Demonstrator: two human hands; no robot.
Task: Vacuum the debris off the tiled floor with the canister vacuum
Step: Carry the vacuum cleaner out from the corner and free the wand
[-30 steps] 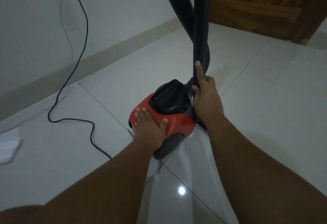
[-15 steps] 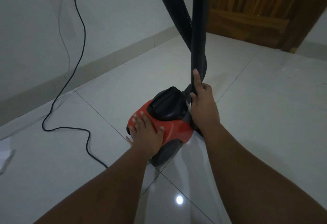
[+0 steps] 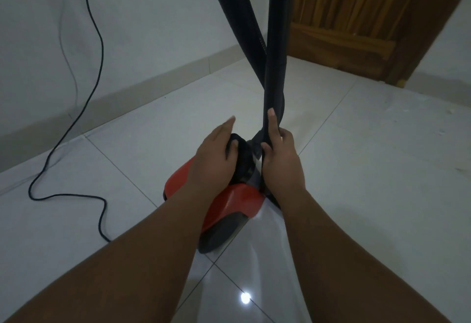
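The red canister vacuum (image 3: 237, 202) stands on the pale tiled floor (image 3: 369, 195) right in front of me. My left hand (image 3: 211, 159) lies over its black top housing (image 3: 244, 162), thumb against it and fingers stretched forward. My right hand (image 3: 280, 167) grips the black tube (image 3: 276, 42) where it meets the canister, index finger laid straight up along it. The ribbed black hose (image 3: 237, 16) rises behind and crosses the tube. A few small pale specks of debris (image 3: 449, 111) lie on the tiles at far right.
The black power cord (image 3: 99, 42) hangs down the white wall at left and loops across the floor toward the canister. A wooden door (image 3: 356, 16) stands at the back right. A beige skirting (image 3: 153, 88) runs along the wall.
My left hand has left the red shell and moved up onto the black top housing. My right hand keeps its hold on the tube. The view has moved closer.
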